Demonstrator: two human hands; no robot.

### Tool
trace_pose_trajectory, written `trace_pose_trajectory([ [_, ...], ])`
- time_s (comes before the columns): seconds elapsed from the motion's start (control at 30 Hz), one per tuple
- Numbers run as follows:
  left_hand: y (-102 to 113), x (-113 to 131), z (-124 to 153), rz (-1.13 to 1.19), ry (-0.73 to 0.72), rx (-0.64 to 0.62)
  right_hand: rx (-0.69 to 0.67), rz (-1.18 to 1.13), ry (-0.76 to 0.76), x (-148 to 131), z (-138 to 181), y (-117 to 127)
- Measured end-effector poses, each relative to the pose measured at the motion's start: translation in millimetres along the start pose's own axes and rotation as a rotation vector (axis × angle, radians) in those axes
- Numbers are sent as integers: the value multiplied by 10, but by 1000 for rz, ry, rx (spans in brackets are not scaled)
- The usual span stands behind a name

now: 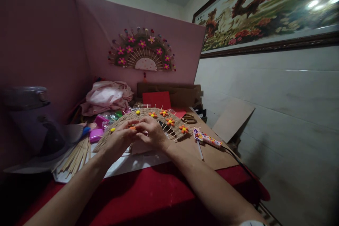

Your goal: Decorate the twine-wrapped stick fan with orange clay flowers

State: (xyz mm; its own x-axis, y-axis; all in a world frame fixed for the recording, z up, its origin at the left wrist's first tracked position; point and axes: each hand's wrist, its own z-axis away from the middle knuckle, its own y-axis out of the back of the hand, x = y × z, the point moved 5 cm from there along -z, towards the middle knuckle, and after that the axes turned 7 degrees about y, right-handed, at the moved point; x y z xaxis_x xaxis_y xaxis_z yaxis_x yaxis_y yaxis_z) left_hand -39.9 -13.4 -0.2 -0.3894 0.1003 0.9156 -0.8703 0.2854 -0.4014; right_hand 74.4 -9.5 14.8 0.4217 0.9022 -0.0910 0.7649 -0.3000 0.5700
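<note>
A half-round craft fan (pixel 125 116) of twine and thin sticks lies in front of me. Orange clay flowers with yellow centres (pixel 170 122) sit along its right side, and yellow clay dots (pixel 138 112) on its left. Over the fan's middle, the fingertips of my left hand (pixel 122 136) and my right hand (pixel 153 132) meet. A small orange clay piece (pixel 132 128) shows between them, pinched by my left hand. The right fingers are closed against it; whether they grip the same piece or another is hidden.
A patterned glue gun (pixel 208 139) with a cord lies on cardboard (pixel 212 157) at right. Wooden sticks (pixel 75 157), pink clay packets (pixel 96 135) and a lidded purple container (pixel 34 123) are at left. A finished flowered fan (pixel 142 44) hangs on the pink board behind.
</note>
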Motion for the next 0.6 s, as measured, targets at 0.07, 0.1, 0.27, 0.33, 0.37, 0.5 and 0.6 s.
trace_pose_trajectory([
  [0.07, -24, -7, 6, -15, -1, -8, 20, -9, 8, -9, 4, -11],
  [0.1, -21, -10, 0, -15, -5, -7, 27, -12, 7, -13, 4, -15],
  [0.27, 92, -44, -54, -76, 31, 71, 50, -7, -35, -13, 10, 15],
  [0.33, 126, -39, -58, -107, 21, 109, 48, -25, -55, -18, 11, 24],
  [0.37, 135, -32, -55, -114, 7, 125, 45, -39, -65, -22, 11, 24],
  [0.5, 120, -24, -45, -116, -11, 123, 34, -86, -100, -25, 11, 6],
  [0.6, 104, -35, -48, -80, 14, 91, 41, -107, -95, -18, 17, -10],
])
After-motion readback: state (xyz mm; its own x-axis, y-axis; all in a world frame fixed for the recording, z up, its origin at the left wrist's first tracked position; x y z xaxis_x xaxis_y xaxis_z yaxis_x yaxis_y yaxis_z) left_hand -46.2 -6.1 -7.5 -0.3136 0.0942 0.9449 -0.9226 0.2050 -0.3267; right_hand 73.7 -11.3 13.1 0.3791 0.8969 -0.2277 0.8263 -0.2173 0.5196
